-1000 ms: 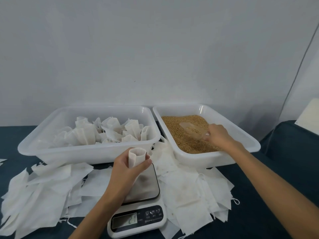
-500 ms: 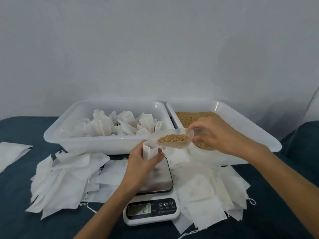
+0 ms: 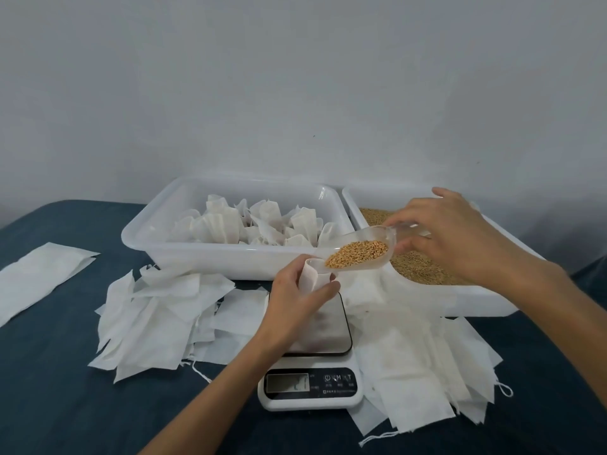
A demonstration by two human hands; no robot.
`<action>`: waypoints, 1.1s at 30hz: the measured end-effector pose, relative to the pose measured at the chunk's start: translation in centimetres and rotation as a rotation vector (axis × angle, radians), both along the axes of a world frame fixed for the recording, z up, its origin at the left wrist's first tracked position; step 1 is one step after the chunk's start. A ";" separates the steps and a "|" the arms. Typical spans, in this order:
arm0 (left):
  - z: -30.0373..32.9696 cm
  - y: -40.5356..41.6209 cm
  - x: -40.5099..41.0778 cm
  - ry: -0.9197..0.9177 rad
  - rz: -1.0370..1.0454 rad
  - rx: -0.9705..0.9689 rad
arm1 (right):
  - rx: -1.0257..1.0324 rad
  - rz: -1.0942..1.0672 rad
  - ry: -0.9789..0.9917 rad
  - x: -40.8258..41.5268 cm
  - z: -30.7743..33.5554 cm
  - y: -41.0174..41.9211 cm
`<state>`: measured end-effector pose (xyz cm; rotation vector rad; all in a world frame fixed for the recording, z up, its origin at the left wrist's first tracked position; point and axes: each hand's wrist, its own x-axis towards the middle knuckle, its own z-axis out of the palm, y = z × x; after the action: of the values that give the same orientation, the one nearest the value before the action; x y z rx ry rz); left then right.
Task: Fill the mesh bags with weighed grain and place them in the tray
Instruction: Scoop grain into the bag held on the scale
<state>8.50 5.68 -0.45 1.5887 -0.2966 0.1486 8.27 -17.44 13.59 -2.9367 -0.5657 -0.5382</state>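
Your left hand (image 3: 297, 298) grasps a small white mesh bag (image 3: 311, 278), holding it upright over the white kitchen scale (image 3: 315, 362). Your right hand (image 3: 458, 236) pinches the handle of a clear plastic scoop (image 3: 358, 249) full of golden grain, its tip touching the bag's open top. Filled bags sit in the far left white plastic tray (image 3: 203, 254). The far right white tray (image 3: 466, 298) holds loose grain.

Two trays are sitting side by side at the table's (image 3: 59, 405) far edge: the left tray (image 3: 197, 254) holding filled bags (image 3: 223, 224), the right tray (image 3: 476, 300) holding grain (image 3: 423, 267). The scale (image 3: 312, 385) is sitting before them, with flat bags (image 3: 157, 316) lying on both sides.
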 end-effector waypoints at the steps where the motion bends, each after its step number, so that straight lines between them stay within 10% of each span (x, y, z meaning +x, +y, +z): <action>1: 0.0 0.0 0.0 0.001 0.004 0.005 | -0.013 -0.005 -0.005 0.0 0.0 0.1; 33: 0.2 -0.1 -0.2 0.024 -0.009 -0.024 | -0.101 -0.055 -0.081 -1.1 0.5 1.2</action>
<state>8.31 5.57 -0.21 1.5646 -0.2823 0.1262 7.12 -16.23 14.08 -3.0455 -0.5376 -0.6556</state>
